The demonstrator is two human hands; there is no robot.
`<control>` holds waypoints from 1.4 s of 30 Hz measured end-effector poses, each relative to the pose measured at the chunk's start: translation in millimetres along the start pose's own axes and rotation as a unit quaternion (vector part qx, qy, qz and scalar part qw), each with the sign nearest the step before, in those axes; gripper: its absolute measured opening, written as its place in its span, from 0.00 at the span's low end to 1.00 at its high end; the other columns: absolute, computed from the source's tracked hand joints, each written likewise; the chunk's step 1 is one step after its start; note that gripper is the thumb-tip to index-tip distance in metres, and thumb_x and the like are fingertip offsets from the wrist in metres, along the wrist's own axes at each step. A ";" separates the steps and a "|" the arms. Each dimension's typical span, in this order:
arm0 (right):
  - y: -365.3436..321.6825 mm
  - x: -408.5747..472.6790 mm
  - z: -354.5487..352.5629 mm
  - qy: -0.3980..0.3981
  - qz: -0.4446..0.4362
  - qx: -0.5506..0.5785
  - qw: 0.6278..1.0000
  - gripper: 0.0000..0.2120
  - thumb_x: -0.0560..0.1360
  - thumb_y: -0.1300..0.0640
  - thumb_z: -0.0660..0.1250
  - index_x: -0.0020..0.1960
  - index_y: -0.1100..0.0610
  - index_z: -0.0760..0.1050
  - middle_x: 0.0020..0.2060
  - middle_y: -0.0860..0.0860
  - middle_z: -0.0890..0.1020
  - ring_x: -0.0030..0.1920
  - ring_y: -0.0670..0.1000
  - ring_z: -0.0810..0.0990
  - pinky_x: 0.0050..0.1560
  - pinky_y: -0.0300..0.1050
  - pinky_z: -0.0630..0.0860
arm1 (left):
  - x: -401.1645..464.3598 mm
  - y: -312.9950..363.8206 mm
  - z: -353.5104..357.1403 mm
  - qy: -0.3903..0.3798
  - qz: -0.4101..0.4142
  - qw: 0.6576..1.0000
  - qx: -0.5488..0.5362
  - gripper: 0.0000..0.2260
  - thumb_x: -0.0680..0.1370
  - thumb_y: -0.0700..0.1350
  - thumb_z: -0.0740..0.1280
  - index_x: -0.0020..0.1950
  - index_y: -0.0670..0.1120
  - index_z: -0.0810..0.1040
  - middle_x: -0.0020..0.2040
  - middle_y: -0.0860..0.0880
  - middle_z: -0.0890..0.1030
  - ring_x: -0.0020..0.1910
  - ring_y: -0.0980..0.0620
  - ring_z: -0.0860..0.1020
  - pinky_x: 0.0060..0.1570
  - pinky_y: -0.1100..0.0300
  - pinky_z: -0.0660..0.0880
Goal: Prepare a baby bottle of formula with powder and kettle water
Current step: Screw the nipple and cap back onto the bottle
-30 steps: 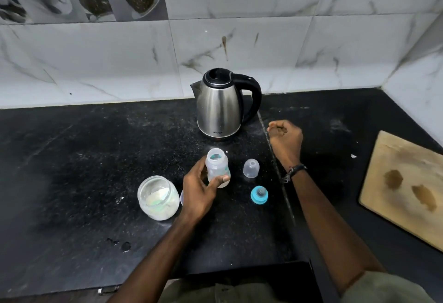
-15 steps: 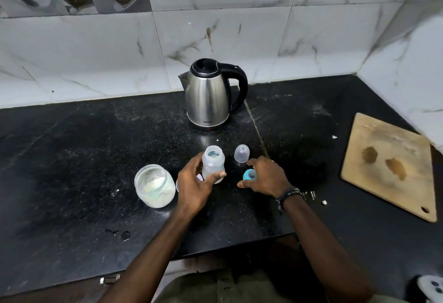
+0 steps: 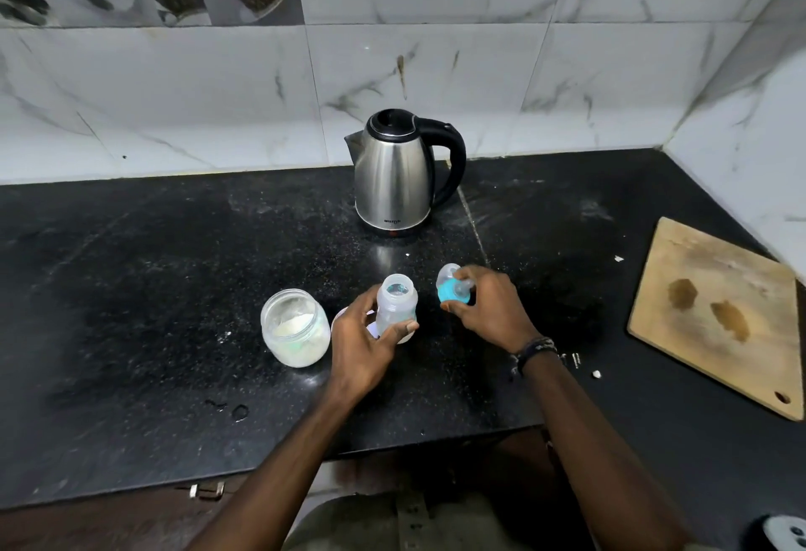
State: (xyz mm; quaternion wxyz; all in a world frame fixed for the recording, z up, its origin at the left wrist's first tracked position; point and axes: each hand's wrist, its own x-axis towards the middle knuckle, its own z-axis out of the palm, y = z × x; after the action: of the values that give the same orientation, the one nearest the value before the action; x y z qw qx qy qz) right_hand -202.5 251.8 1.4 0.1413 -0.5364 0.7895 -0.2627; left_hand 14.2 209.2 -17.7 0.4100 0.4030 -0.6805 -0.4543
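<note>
- Clear plastic baby bottle (image 3: 396,305) stood uncapped on the black tabletop (image 3: 144,289), left hand (image 3: 364,341) gripping it.
- Right hand (image 3: 488,310), at its three o'clock, pinched the blue teat ring (image 3: 451,291).
- Filling looked done; capping and shaking remained.

On the black counter (image 3: 131,289), the left hand (image 3: 362,341) grips the open baby bottle (image 3: 396,304), standing upright. Just right of it, the right hand (image 3: 488,310) holds the blue teat ring (image 3: 451,293), seemingly lifted and tilted. A powder jar (image 3: 295,328) sits left; the kettle (image 3: 394,175) stands farther back.
</note>
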 end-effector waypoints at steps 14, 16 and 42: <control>-82.1 -3.8 -49.5 -0.096 -0.109 0.208 0.967 0.33 0.67 0.64 0.78 0.68 0.48 0.72 0.55 0.42 0.83 0.57 0.41 0.81 0.47 0.33 0.75 | -5.4 8.9 0.5 -0.007 0.022 1.000 0.004 0.21 0.70 0.57 0.75 0.61 0.65 0.76 0.56 0.60 0.85 0.57 0.55 0.83 0.59 0.56 0.79; -87.2 -3.7 -47.7 -0.117 -0.123 0.169 0.971 0.35 0.67 0.66 0.77 0.69 0.48 0.70 0.58 0.45 0.82 0.57 0.40 0.80 0.47 0.30 0.73 | -6.0 9.1 0.9 -0.015 0.018 1.000 0.009 0.21 0.70 0.56 0.74 0.63 0.61 0.77 0.57 0.60 0.85 0.58 0.56 0.83 0.60 0.54 0.79; -105.2 -9.7 -40.7 -0.123 -0.188 0.045 0.973 0.32 0.65 0.63 0.78 0.66 0.52 0.71 0.56 0.49 0.83 0.52 0.46 0.81 0.55 0.46 0.79 | -8.1 12.5 -9.1 -0.009 0.053 0.997 0.047 0.20 0.73 0.53 0.74 0.63 0.47 0.80 0.55 0.56 0.85 0.54 0.53 0.83 0.56 0.44 0.79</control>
State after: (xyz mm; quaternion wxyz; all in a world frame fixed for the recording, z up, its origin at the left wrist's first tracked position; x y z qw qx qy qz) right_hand -138.0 241.3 93.8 0.2097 -0.6964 0.6385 -0.2519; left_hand 23.1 217.3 -5.1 0.4075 0.3811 -0.7252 -0.4034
